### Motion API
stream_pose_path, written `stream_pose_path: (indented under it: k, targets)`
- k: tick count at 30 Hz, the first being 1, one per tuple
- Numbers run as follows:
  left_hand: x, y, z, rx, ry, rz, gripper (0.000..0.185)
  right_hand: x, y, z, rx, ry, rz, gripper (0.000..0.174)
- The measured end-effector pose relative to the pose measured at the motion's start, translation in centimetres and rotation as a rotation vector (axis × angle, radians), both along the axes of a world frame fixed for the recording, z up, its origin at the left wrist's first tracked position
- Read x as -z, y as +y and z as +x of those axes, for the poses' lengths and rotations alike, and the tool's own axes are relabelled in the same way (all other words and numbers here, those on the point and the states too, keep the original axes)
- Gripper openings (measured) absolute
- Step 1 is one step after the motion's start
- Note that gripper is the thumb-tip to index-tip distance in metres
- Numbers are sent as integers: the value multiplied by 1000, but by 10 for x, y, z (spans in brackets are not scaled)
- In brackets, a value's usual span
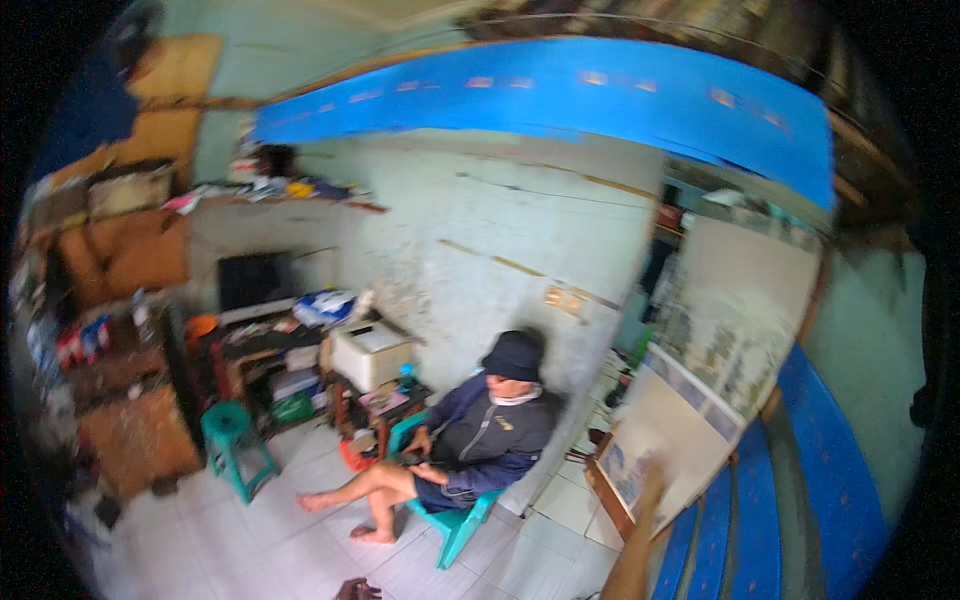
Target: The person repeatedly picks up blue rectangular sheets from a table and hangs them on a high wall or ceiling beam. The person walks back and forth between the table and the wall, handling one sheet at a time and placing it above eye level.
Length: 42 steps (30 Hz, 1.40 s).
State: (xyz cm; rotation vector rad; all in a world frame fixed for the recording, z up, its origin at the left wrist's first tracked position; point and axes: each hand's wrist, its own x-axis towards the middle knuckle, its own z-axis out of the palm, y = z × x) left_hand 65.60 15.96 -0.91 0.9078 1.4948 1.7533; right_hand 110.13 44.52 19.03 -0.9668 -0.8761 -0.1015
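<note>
My right hand (651, 474) reaches up from the lower right, blurred, in front of a pale board with a printed band and a brown lower edge (679, 424). Whether the fingers touch or grip the board, I cannot tell. That board leans at a tilt by a doorway, before a stained pale panel (750, 292). Blue slats (754, 517) run along the right of my forearm. Only part of my left hand (358, 590) shows at the bottom edge, over the tiled floor (300, 559); its grip is unclear.
A person (495, 427) in a dark hat and jacket sits on a green plastic chair (456, 534), holding a dark object. Left stand a green stool (231, 442), a white box (371, 352), a dark-screened monitor (256, 281) and a worn cabinet (139, 435). A blue strip (540, 90) spans overhead.
</note>
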Motion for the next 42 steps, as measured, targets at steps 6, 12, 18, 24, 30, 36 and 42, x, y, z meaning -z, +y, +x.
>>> stream_pose_path:
  k: [6, 12, 18, 24, 30, 36, 42]
  targets:
    - [-6, -80, -81, -202, 164, -238, 25, 453, -147, -205, -1252, -9, -1834, 29]
    - [-77, -165, -130, -324, 110, 25, 22, 446, -174, -371, -1384, -927, -2155, 25]
    - [-175, -177, -160, -25, 702, 450, 21, 299, -399, -674, -2461, -2071, -1230, 23]
    - [-199, -237, -270, -211, 689, 328, 21, 147, -636, -746, -3602, -1912, -844, 23]
    - [-196, -322, -368, -689, 789, 198, 15, 93, -733, -797, -3600, -2354, 236, 27]
    - [-179, -420, -437, -878, 832, 152, 15, 111, -817, -871, -3685, -2784, -100, 32]
    - [-190, -538, -503, -925, 877, 130, 13, 113, -942, -913, -3768, -2555, 216, 40]
